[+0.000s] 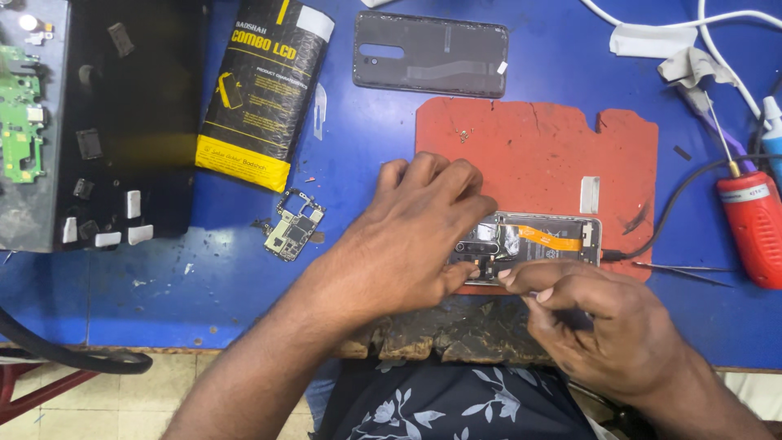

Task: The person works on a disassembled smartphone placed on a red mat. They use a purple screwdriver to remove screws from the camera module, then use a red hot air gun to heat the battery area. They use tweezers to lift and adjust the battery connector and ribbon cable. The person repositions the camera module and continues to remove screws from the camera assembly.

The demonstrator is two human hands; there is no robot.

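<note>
Hands crowd over an opened grey smartphone with an orange ribbon cable (538,242), which lies on a worn red rubber work mat (562,143) directly under them. The left hand (407,236) lies flat across the phone's near end, fingers together, pinning it down. The right hand (595,314), just beside it, has thumb and forefinger pinched tight at the phone's lower edge; whether they grip a tiny part I cannot tell. My guess is the step is seating or lifting a small piece by the camera end, and any following move would call for a steady, fine grip. Left of the left hand lies a small green circuit board (292,232), and beyond the knuckles a dark grey plastic back cover (430,53). Right of the right hand a red-handled tool (753,224) rests on the blue tabletop (204,277)
</note>
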